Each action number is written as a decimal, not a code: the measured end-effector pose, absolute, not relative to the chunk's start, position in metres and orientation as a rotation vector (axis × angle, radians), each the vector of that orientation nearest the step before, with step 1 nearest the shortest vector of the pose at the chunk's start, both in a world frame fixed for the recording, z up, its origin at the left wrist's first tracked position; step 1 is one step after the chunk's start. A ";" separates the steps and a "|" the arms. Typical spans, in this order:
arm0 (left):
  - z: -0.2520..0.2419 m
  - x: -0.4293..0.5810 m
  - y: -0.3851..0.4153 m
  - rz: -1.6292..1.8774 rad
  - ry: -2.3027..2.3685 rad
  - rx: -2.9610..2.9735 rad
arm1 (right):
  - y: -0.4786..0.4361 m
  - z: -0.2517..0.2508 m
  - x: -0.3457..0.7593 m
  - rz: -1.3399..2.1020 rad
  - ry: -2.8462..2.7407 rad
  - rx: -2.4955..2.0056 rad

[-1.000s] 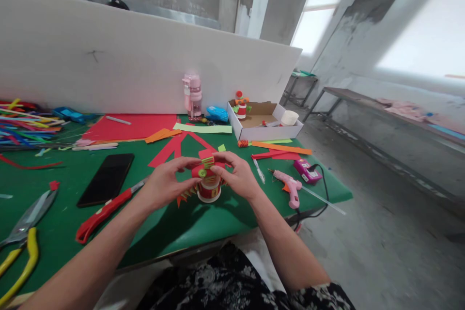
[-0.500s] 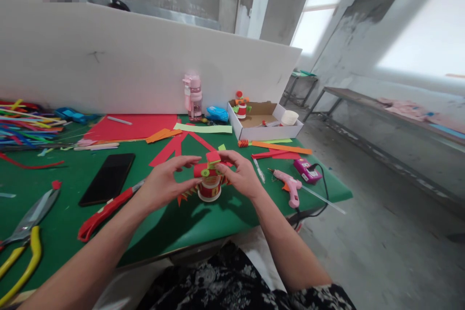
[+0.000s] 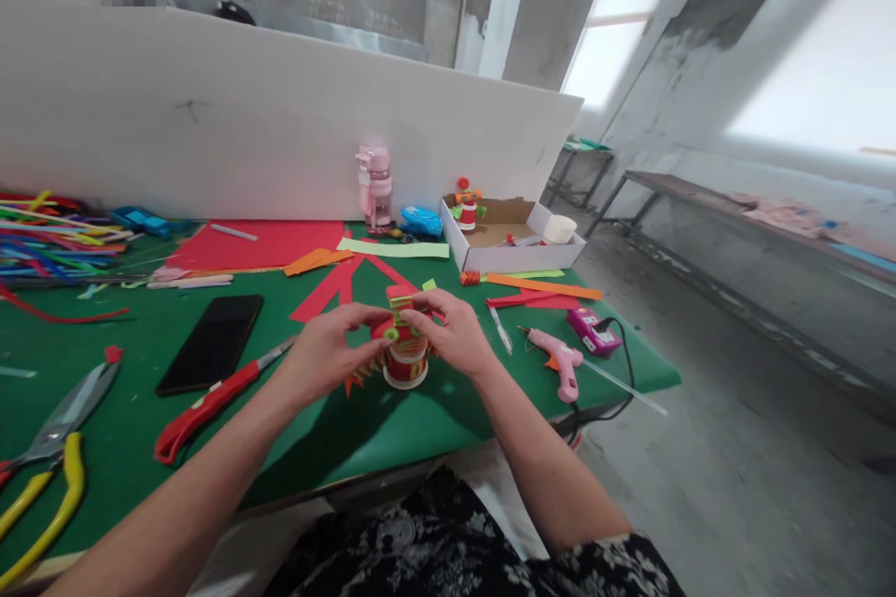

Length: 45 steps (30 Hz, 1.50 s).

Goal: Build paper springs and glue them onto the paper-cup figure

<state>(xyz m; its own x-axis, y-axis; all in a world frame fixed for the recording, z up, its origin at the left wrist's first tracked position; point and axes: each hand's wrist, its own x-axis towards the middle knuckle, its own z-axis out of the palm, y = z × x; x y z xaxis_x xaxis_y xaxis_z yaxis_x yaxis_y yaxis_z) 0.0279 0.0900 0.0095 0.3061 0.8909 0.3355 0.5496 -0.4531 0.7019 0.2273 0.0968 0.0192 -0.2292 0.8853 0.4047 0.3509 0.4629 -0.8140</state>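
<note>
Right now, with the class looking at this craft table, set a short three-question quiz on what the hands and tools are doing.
1. True or false: the pink glue gun lies on the green table on the far side of the right hand from the left hand.
2. What do both hands grip? A. a black phone B. the paper figure C. the scissors
3. Fill in: a second small figure stands inside the white ___.
Key: 1 true; 2 B; 3 box.
</note>
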 end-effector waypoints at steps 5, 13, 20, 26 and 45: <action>0.009 0.027 0.090 1.023 1.283 2.110 | 0.096 0.021 0.229 0.769 -1.764 -1.054; 0.014 0.029 0.089 1.005 1.263 2.107 | 0.095 0.020 0.233 0.775 -1.736 -1.041; 0.017 0.026 0.087 1.013 1.282 2.100 | 0.093 0.019 0.240 0.793 -1.716 -1.084; 0.016 0.020 0.072 1.056 1.355 2.007 | 0.095 0.020 0.238 0.713 -1.763 -1.104; -0.084 -0.018 0.021 1.289 1.697 2.221 | 0.100 0.030 0.218 0.812 -1.700 -1.100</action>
<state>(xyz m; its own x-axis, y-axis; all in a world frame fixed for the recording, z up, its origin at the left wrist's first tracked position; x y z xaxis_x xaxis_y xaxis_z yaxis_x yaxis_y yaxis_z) -0.0181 0.0213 -0.0836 0.0423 0.8215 0.5686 0.7680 -0.3907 0.5074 0.2179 0.1001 0.0300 -0.1733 0.9232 0.3430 0.3131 0.3818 -0.8696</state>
